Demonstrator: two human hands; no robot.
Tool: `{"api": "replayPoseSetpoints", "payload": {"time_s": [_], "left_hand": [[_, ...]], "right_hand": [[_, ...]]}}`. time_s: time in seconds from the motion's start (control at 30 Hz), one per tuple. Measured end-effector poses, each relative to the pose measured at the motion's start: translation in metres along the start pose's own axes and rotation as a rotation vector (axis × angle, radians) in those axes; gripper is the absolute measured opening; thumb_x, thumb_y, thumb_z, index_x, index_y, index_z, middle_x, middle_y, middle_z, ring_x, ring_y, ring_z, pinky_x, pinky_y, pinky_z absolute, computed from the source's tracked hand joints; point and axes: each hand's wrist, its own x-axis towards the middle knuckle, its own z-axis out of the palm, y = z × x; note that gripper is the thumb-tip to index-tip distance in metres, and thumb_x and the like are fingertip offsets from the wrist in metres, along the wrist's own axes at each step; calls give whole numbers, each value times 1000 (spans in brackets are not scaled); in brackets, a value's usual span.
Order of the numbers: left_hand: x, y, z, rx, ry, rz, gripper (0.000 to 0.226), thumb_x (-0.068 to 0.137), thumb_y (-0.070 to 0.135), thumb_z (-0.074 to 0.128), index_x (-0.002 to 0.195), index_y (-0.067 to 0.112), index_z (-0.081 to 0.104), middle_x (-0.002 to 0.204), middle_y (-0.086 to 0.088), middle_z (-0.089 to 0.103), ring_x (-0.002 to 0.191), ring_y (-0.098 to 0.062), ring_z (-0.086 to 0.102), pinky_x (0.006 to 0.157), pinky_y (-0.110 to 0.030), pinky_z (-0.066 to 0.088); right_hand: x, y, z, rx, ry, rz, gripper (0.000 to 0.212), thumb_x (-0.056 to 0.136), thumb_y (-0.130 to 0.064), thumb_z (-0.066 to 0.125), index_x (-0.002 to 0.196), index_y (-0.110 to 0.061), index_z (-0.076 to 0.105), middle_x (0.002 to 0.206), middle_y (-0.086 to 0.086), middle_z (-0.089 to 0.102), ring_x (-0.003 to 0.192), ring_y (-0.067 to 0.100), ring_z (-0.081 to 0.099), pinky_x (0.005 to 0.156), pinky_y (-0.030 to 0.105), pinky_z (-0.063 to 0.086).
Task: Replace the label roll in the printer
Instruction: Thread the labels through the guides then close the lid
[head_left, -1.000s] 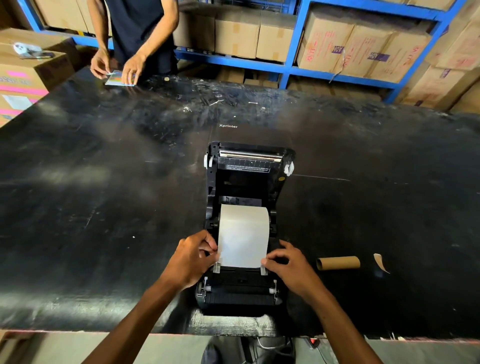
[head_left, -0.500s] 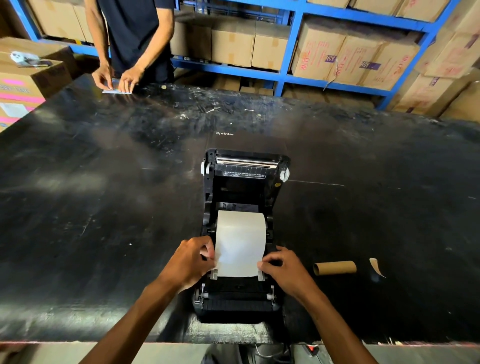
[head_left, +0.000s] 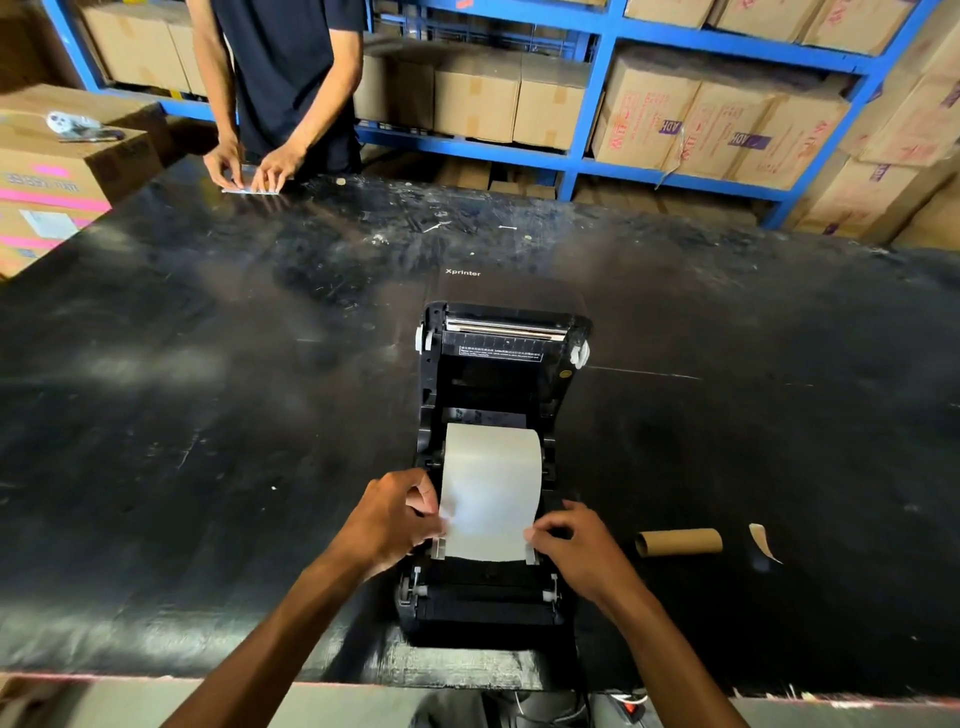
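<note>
White label roll (head_left: 491, 483) seated in the open bay of the black plastic label printer (head_left: 493, 467), its lid tilted back, near the front edge of the black scuffed worktop (head_left: 208, 415). Both forearms reach in from below. Left hand (head_left: 392, 519), fingers curled, pinches the left edge of the paper's loose end; right hand (head_left: 576, 545), fingers bent, pinches the right edge. Paper lies flat between 2 white guides. Brown cardboard core tube (head_left: 679, 542) lies on the worktop, right of the printer.
</note>
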Motion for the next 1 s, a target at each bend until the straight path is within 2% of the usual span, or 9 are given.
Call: {"api": "replayPoseSetpoints", "payload": {"time_s": [0.13, 0.23, 0.37, 0.47, 0.53, 0.67, 0.8, 0.87, 1.0], "left_hand": [[1, -1, 0, 36, -22, 10, 22, 76, 3, 73, 69, 16, 57, 76, 0, 70, 71, -15, 67, 62, -24, 51], [4, 0, -1, 86, -44, 13, 22, 75, 1, 71, 68, 17, 57, 76, -2, 70, 70, -16, 66, 59, -22, 49], [4, -1, 0, 62, -40, 39, 23, 75, 9, 75, 68, 20, 56, 77, 4, 69, 68, -8, 64, 60, -18, 45], [3, -2, 2, 94, -44, 58, 23, 77, 10, 74, 70, 22, 56, 86, 1, 72, 74, -6, 64, 62, -19, 47], [4, -2, 2, 118, -40, 66, 24, 78, 9, 73, 70, 23, 55, 89, 0, 72, 73, -6, 63, 60, -19, 46], [2, -8, -1, 133, -72, 114, 28, 82, 9, 68, 69, 26, 51, 82, 9, 67, 64, -2, 58, 55, -15, 41], [-2, -13, -2, 194, -58, 176, 30, 84, 14, 64, 69, 33, 46, 80, 12, 62, 64, -5, 54, 57, -22, 39], [-2, -12, -1, 216, -48, 203, 31, 84, 16, 64, 69, 34, 44, 79, 13, 62, 60, -3, 54, 55, -21, 38], [-1, -10, 2, 204, -15, 205, 33, 84, 15, 65, 68, 34, 44, 83, 10, 65, 61, -1, 54, 57, -22, 40]], "right_hand": [[1, -5, -4, 29, 10, -8, 15, 83, -27, 69, 74, -17, 76, 102, -3, 69, 108, 14, 56, 99, 41, 38], [-2, -7, -3, 52, 37, -22, 16, 81, -25, 71, 71, -14, 74, 92, -6, 65, 94, 13, 59, 99, 49, 43], [-5, -9, -5, -72, 27, -22, 21, 85, -29, 66, 64, -27, 65, 114, -1, 57, 121, 22, 47, 109, 49, 27], [-3, -13, -10, -128, -15, -25, 25, 86, -31, 64, 62, -27, 61, 123, 1, 57, 129, 23, 41, 108, 45, 22], [-1, -13, -11, -146, -15, -33, 23, 86, -31, 65, 63, -26, 63, 121, 0, 61, 131, 21, 40, 109, 45, 21], [-2, -10, -7, -109, -19, -44, 20, 85, -30, 66, 70, -18, 71, 103, -5, 69, 131, 18, 40, 111, 55, 23], [-6, -13, -3, -54, -29, -26, 34, 87, -29, 64, 54, -25, 58, 95, 0, 59, 115, 21, 48, 108, 58, 28], [-8, -15, -2, -92, -17, -17, 39, 89, -30, 61, 52, -26, 51, 99, -1, 54, 117, 27, 48, 108, 55, 29], [-9, -20, -5, -236, -15, -21, 37, 90, -30, 58, 55, -26, 50, 118, 8, 58, 125, 28, 43, 107, 45, 26]]}}
